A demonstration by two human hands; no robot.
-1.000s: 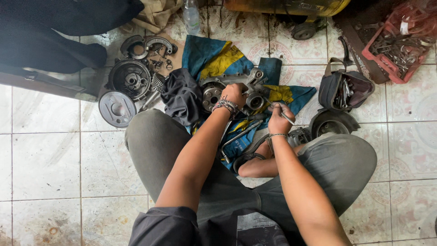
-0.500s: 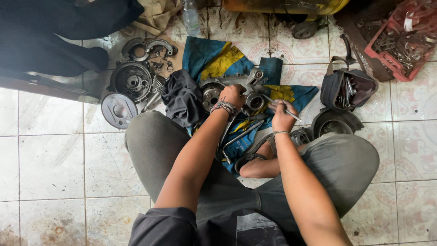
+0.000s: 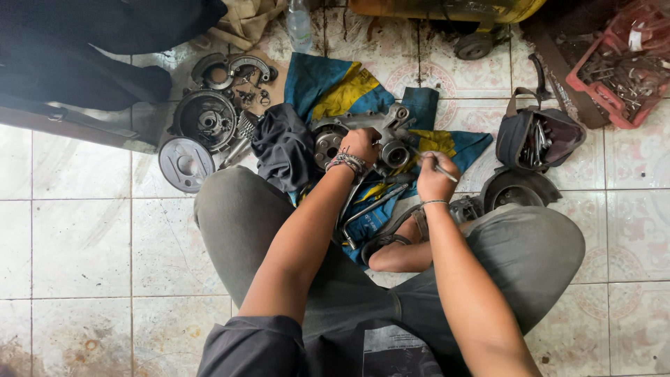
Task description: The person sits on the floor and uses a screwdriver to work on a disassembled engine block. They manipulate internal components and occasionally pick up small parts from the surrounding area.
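On the far left of the tiled floor lies a round grey cover, with a dark drum-shaped part just above it. Next comes a dark rag, then the metal engine casing resting on a blue and yellow cloth, straight ahead of the seated person. The left hand is closed over the casing's top. The right hand, just beside the casing's right end, pinches a thin tool, probably a small screwdriver, angled toward it. Farther right sit an open tool bag and a red crate.
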